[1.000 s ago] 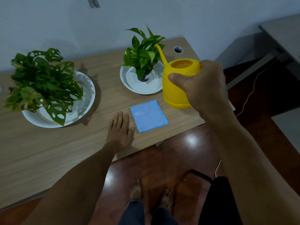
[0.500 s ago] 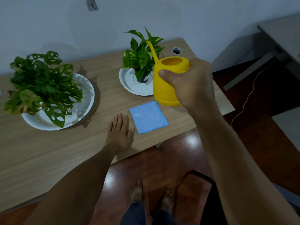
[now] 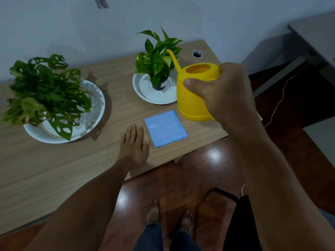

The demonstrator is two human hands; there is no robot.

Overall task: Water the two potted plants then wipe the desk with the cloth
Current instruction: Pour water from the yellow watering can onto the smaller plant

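Right hand (image 3: pixel 223 93) in the right-centre of the frame, fingers wrapped around the yellow can (image 3: pixel 194 95), thumb over its near side. Can is held up, not on the desk (image 3: pixel 54 169); how far above it is unclear. Its thin spout (image 3: pixel 173 58) points up-left and ends among the leaves of the small plant (image 3: pixel 157 57) at upper centre. No water stream can be made out.

Small plant stands upright in a dark pot (image 3: pixel 159 86) on a white saucer (image 3: pixel 145 91). In the picture the can overlaps the saucer's right edge.

Left hand (image 3: pixel 134 147) lies flat on the desk, centre of the frame, palm down, fingers straight and together, holding nothing. Just right of it, not touching, a folded blue cloth (image 3: pixel 165 128) lies flat near the desk's front edge, below the saucer and lower left of the can.

Big plant (image 3: pixel 45 93) with holed leaves fills the left of the frame, sitting in a wide white dish (image 3: pixel 96 107); its pot is hidden by leaves. It is well apart from the can.

Round cable hole (image 3: pixel 197 54) in the desk at upper right of centre, behind the can. Bare feet (image 3: pixel 153 211) on a glossy reddish floor (image 3: pixel 181 178) at bottom centre.
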